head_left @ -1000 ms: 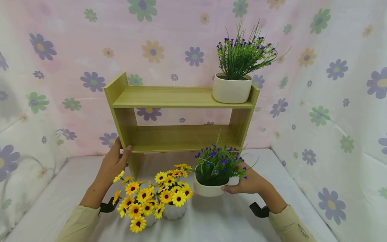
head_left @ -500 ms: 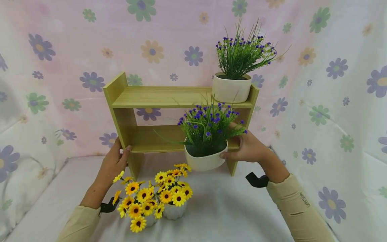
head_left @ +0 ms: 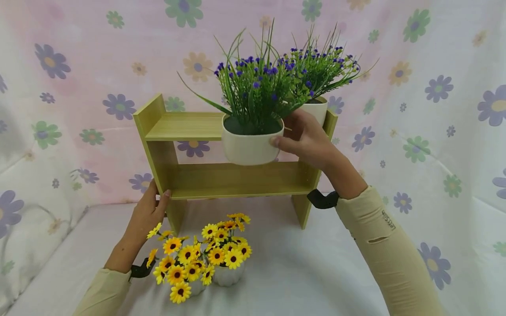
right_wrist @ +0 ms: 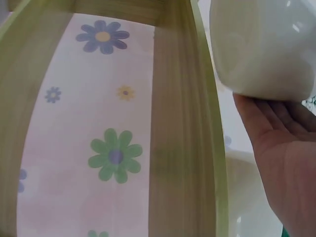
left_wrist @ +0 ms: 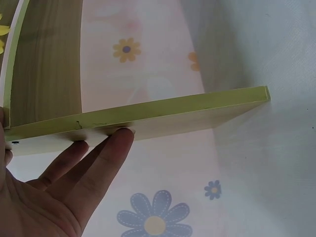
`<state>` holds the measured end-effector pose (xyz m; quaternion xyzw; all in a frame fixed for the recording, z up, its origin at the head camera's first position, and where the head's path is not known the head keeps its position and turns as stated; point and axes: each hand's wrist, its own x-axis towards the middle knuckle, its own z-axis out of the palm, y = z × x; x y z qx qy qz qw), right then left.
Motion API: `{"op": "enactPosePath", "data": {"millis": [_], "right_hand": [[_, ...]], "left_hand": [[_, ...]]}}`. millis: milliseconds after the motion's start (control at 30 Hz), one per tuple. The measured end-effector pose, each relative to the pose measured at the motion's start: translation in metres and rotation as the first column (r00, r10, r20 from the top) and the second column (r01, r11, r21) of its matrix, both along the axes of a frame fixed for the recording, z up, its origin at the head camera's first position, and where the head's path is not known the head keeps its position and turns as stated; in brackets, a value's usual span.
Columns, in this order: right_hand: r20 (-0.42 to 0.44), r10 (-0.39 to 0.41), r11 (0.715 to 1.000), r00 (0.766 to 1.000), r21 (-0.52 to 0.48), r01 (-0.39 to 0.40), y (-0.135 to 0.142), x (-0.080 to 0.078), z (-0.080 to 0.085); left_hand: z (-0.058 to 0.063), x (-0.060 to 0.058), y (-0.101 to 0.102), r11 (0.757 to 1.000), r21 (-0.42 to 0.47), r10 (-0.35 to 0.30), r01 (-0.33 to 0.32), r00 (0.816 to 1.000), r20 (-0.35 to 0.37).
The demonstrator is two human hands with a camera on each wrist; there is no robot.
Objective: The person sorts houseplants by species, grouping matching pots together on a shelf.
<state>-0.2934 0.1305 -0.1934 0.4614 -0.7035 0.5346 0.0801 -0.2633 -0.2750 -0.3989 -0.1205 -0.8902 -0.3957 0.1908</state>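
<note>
My right hand (head_left: 310, 140) grips the right side of a white oval flowerpot (head_left: 251, 149) with purple flowers and grass, thumb on its front. The pot is held in front of the upper board of a two-tier wooden shelf (head_left: 186, 125), overlapping its edge in the head view. In the right wrist view, the fingers lie under and behind the pot (right_wrist: 264, 54). My left hand (head_left: 147, 210) holds the shelf's left side panel, thumb at the front edge; its fingers (left_wrist: 106, 163) press the panel's outer face in the left wrist view.
A similar white pot (head_left: 319, 112) with purple flowers stands at the upper board's right end, partly hidden behind the held plant. Two pots of yellow daisies (head_left: 229, 275) stand on the white-covered table (head_left: 308, 272) in front of the shelf. Flowered cloth (head_left: 237, 26) hangs behind.
My right hand has lifted the purple-flowered pot from low in front of the shelf up and to the left, to upper-board height. The left hand has stayed on the side panel.
</note>
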Motion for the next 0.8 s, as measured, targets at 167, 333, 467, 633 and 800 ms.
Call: {"op": "enactPosePath", "data": {"millis": [167, 333, 467, 633, 800], "right_hand": [[0.044, -0.167, 0.985, 0.985, 0.040, 0.165, -0.017, -0.006, 0.011], [0.047, -0.277, 0.956, 0.960, 0.116, 0.271, -0.030, -0.015, 0.013], [0.023, -0.335, 0.928, 0.942, 0.180, 0.326, -0.038, -0.022, 0.011], [0.033, -0.337, 0.929, 0.941, 0.176, 0.327, -0.045, -0.029, 0.015], [0.063, -0.360, 0.920, 0.931, 0.192, 0.342, -0.050, -0.032, 0.018]], "left_hand": [[-0.001, 0.000, -0.001, 1.000, 0.001, 0.005, -0.005, 1.000, -0.005], [-0.002, -0.001, -0.001, 1.000, 0.001, 0.002, -0.002, 1.000, -0.008], [-0.003, 0.000, -0.001, 1.000, 0.006, -0.006, 0.006, 1.000, 0.001], [-0.001, 0.000, 0.000, 1.000, 0.013, -0.012, 0.012, 1.000, 0.002], [0.002, 0.001, 0.000, 1.000, 0.009, -0.012, 0.012, 1.000, -0.005]]}}
